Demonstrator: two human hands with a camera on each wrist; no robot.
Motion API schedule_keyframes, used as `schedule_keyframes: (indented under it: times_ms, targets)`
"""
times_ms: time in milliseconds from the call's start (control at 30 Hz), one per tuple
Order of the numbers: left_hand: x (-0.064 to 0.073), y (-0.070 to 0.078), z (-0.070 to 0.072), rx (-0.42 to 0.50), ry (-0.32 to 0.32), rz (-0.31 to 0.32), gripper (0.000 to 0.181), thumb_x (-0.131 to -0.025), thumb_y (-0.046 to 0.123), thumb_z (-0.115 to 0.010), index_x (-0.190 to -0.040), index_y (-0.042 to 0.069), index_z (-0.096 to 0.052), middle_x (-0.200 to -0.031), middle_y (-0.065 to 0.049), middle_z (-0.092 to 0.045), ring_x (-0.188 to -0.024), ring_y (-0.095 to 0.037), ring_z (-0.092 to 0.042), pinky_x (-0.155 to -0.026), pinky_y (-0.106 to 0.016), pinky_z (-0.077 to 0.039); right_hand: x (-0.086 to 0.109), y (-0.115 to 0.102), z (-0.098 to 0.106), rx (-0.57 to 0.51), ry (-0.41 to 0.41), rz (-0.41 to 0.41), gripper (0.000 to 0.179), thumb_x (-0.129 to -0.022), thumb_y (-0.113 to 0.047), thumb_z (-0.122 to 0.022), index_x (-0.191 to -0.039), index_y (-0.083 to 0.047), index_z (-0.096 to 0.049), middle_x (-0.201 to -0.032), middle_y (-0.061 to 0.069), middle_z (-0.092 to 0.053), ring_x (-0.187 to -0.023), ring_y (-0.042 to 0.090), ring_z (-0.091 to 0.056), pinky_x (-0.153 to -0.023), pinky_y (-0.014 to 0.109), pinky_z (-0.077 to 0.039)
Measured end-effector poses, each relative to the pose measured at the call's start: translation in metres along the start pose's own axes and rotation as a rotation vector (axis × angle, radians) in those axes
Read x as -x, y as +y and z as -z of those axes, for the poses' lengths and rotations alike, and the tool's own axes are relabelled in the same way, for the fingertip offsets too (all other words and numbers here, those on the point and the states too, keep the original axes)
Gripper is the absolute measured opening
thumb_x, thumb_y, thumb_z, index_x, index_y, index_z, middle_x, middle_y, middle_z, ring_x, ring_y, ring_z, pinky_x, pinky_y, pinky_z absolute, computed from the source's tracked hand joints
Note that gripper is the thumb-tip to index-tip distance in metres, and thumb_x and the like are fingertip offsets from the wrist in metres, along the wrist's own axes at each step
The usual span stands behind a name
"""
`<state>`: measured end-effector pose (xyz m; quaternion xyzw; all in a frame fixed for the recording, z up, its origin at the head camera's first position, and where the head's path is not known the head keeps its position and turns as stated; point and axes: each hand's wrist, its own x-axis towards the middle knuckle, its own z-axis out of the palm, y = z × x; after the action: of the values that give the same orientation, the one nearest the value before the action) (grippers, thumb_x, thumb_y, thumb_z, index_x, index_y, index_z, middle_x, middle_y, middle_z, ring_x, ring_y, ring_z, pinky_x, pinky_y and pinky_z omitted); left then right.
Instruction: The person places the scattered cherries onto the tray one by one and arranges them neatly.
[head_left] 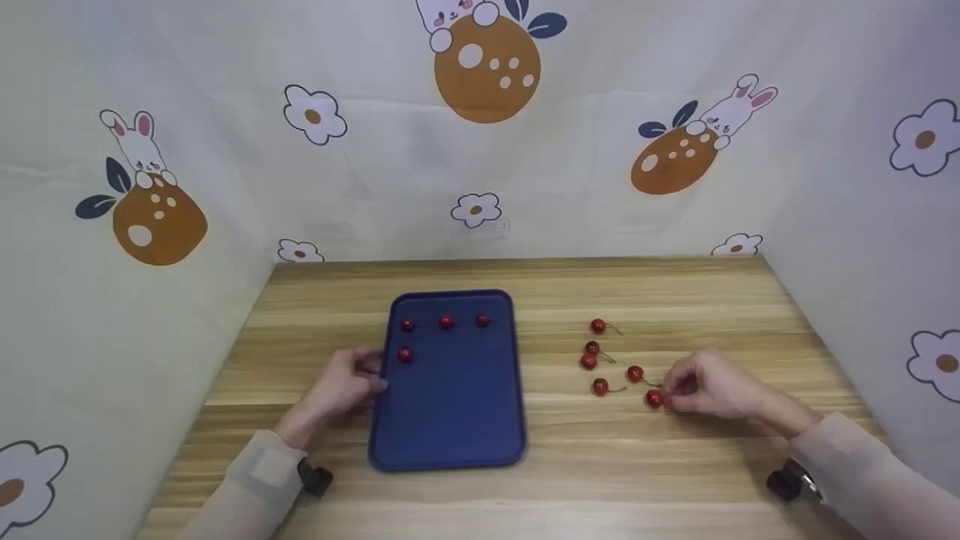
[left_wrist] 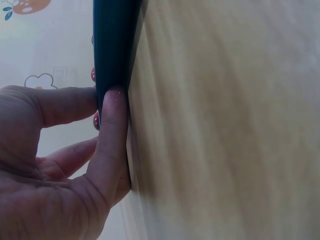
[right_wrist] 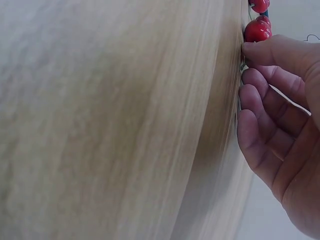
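Observation:
My left hand (head_left: 349, 382) holds the left edge of a dark blue tray (head_left: 450, 427). The left wrist view shows the thumb (left_wrist: 114, 107) against the tray's side wall and the index finger (left_wrist: 67, 105) reaching its rim; some fingertips are hidden. Several red cherries lie in the tray, among them a cherry (head_left: 446, 321) in the back row and a cherry (head_left: 405, 355) in front of that row. On the right, my right hand (head_left: 712, 386) pinches the stem end of a cherry (head_left: 655, 398) at table level. The stem is mostly covered by thumb and index finger.
Left of the right hand lie several loose cherries with stems: one cherry (head_left: 598, 326) at the back, two touching cherries (head_left: 590, 355), and a cherry (head_left: 601, 386) nearer the front. The wooden table (head_left: 585, 480) meets a patterned cloth (head_left: 375, 187) at the back and sides.

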<state>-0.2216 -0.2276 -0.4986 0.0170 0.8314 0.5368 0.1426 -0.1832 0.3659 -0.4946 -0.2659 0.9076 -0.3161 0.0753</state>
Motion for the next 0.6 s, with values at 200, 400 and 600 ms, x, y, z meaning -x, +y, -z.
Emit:
schedule_keyframes:
  times_ms: [200, 400, 600]
  targets:
    - [-0.0006, -0.0007, 0.0001, -0.005, -0.005, 0.002, 0.07, -0.093, -0.01, -0.074, -0.159, -0.015, -0.05, -0.123, -0.027, -0.076, -0.096, -0.018, -0.075, -0.072, -0.03, -0.067, -0.0002, 0.0008, -0.0004, -0.017, 0.004, 0.014, 0.011, -0.089, -0.002, -0.084, -0.09, -0.013, -0.081, -0.082, -0.004, -0.078, -0.071, -0.006, -0.06, -0.062, 0.019, -0.055]
    - [-0.0003, -0.001, 0.0002, -0.017, -0.003, 0.004, 0.071, -0.093, -0.009, -0.074, -0.159, -0.015, -0.05, -0.123, -0.027, -0.076, -0.097, -0.018, -0.075, -0.072, -0.031, -0.066, 0.0008, 0.0001, 0.0006, -0.063, 0.001, -0.005, 0.012, -0.093, 0.0, -0.081, -0.095, -0.011, -0.083, -0.087, 0.003, -0.081, -0.069, -0.004, -0.063, -0.058, 0.02, -0.057]
    - [0.0004, 0.0, -0.0006, -0.005, 0.0, 0.006, 0.071, -0.093, -0.01, -0.073, -0.159, -0.015, -0.05, -0.122, -0.026, -0.076, -0.096, -0.018, -0.075, -0.072, -0.03, -0.067, 0.0012, -0.004, 0.003, -0.132, -0.01, -0.051, 0.008, -0.099, 0.001, -0.076, -0.1, -0.006, -0.079, -0.085, 0.008, -0.079, -0.068, 0.003, -0.068, -0.055, 0.025, -0.061]
